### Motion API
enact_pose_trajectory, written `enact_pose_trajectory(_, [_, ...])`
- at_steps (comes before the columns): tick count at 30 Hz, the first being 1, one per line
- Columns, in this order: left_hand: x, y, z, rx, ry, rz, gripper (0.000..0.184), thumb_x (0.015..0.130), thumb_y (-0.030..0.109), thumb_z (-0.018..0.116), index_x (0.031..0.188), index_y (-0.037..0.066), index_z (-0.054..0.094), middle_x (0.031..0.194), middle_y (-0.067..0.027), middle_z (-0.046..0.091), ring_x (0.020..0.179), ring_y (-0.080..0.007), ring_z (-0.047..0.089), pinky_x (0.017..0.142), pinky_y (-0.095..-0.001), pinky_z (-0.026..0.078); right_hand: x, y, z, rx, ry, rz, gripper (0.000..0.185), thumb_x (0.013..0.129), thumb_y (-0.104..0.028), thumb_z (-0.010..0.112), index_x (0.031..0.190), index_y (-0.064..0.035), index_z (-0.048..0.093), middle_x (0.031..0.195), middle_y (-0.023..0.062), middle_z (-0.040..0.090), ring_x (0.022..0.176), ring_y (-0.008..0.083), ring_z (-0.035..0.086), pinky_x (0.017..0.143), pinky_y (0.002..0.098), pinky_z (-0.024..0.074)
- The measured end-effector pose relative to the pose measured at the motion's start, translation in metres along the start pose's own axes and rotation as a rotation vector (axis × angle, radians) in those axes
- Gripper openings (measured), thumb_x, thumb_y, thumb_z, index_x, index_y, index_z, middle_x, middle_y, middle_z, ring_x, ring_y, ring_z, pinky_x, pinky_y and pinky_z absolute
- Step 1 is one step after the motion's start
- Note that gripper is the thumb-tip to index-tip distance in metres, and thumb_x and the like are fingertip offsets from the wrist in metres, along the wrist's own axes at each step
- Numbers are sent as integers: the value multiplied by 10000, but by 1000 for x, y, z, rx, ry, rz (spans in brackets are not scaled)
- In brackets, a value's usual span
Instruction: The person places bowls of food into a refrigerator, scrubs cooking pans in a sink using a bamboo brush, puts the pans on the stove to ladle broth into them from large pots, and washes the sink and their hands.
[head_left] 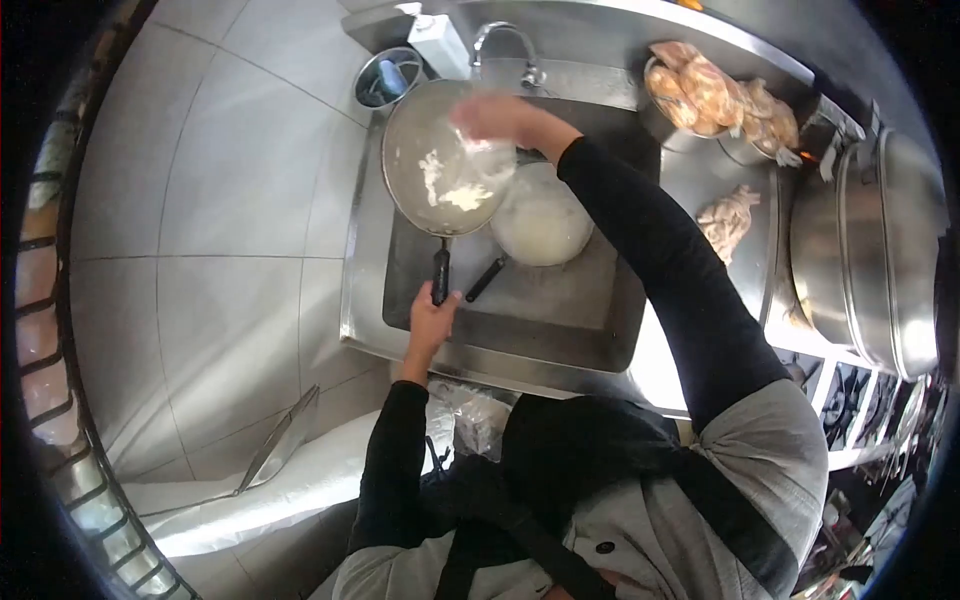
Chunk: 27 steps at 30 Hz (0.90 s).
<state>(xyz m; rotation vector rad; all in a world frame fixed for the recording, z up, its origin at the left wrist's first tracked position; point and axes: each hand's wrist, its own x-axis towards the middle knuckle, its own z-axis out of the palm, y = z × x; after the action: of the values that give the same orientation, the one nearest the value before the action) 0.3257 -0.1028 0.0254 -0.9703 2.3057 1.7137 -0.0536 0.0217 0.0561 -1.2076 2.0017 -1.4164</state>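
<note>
Pan (412, 150) holds white clumps (465, 197), left hand (431, 322) gripping its handle (441, 265); right hand (492, 118) blurred, grip impossible to tell.

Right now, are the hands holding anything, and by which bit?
The left hand grips the pan by its black handle. The right hand is blurred over the pan, so I can't tell whether it holds anything.

Right bare hand (490, 118) motion-blurred over the round grey frying pan (418, 150); finger grip unreadable. Round whitish vessel (545, 218) partly hidden under that pan. Small orange item (690, 4) cut by top edge, too little showing to identify.
</note>
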Motion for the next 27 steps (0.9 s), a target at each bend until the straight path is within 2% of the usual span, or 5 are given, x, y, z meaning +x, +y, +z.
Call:
enact_pose_trajectory(3, [16,-36,-1,107,64,198,232,902,170,706,906,61,502,586,8,482,448,-85,455,404,-281,371,0,40,38,159,-34,304,270,796,-295,775,916,-64,708,887,83,722,824,226,688,730,344,523])
enact_pose_trajectory(5, [23,-31,-3,133,68,247,240,900,174,713,907,62,500,580,11,475,446,-86,455,409,-282,375,-5,49,61,-504,192,201,199,766,-252,785,807,-74,707,791,89,713,728,225,684,673,351,522])
enact_pose_trajectory(19, [3,15,5,51,-152,30,325,893,228,716,1066,30,525,612,-7,523,460,-94,486,412,-286,401,-55,102,85,-542,-38,90,132,808,-240,672,804,-115,715,818,128,696,780,306,668,718,403,515])
enact_pose_trajectory(23, [3,19,12,39,-131,70,298,893,208,712,1043,33,523,608,-7,520,452,-94,485,410,-285,395,-53,57,101,0,140,18,138,834,-227,685,850,-92,710,843,144,692,785,312,665,733,413,518])
enact_pose_trajectory(27, [4,20,6,33,-105,102,234,908,163,695,979,47,503,587,-1,504,433,-87,472,393,-282,379,-37,111,72,-707,222,49,242,838,-326,655,814,-90,700,855,157,694,791,364,654,740,454,507])
